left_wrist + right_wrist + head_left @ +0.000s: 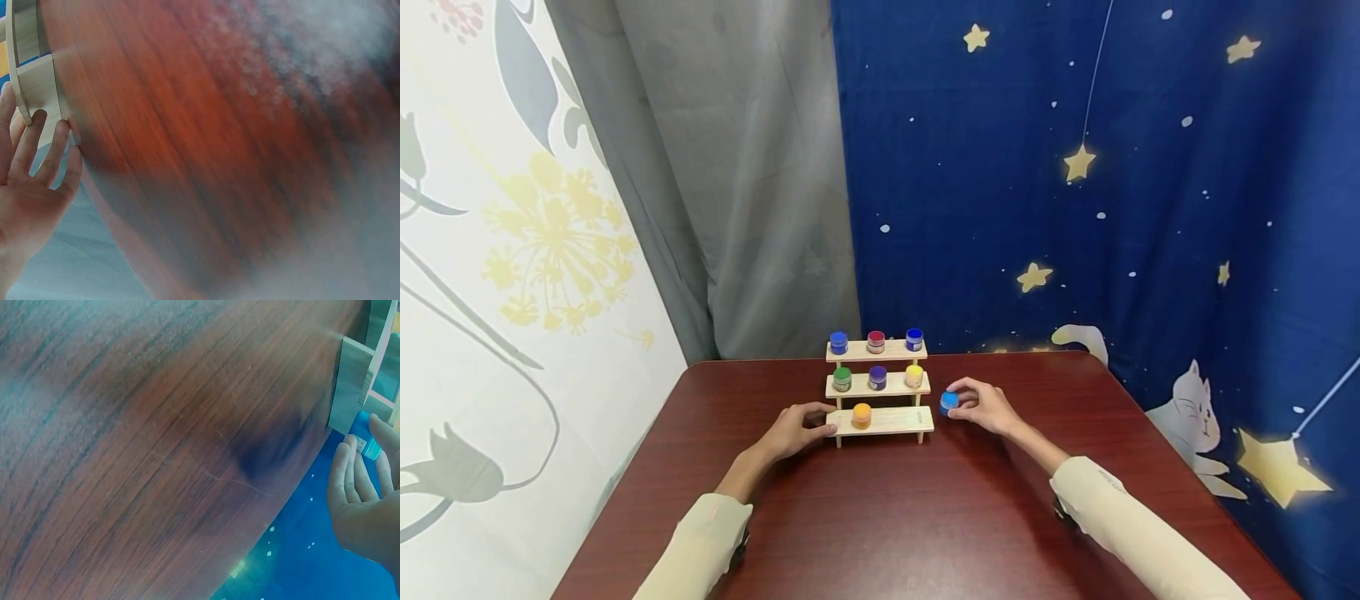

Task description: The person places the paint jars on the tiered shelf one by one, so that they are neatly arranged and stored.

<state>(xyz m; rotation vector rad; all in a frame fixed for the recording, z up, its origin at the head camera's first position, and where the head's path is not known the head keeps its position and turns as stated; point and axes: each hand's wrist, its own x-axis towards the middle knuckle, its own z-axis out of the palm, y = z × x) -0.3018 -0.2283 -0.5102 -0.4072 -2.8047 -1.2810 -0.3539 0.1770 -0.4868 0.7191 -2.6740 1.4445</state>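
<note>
A small three-step wooden stand (891,421) stands on the table, its lowest step toward me. My left hand (795,429) holds the left end of that step between thumb and fingers; in the left wrist view its other fingers (55,153) stretch out beside the stand. One orange paint jar (862,416) sits on this step, left of its middle. My right hand (987,406) pinches a light-blue paint jar (949,404) just off the step's right end. The same blue jar (365,439) shows between thumb and fingers in the right wrist view.
On the middle step stand a green jar (842,379), a purple jar (877,377) and a yellow jar (913,376). The top step bears a blue jar (838,342), a red jar (876,342) and a dark-blue jar (913,339). Curtains hang behind the brown table (880,525).
</note>
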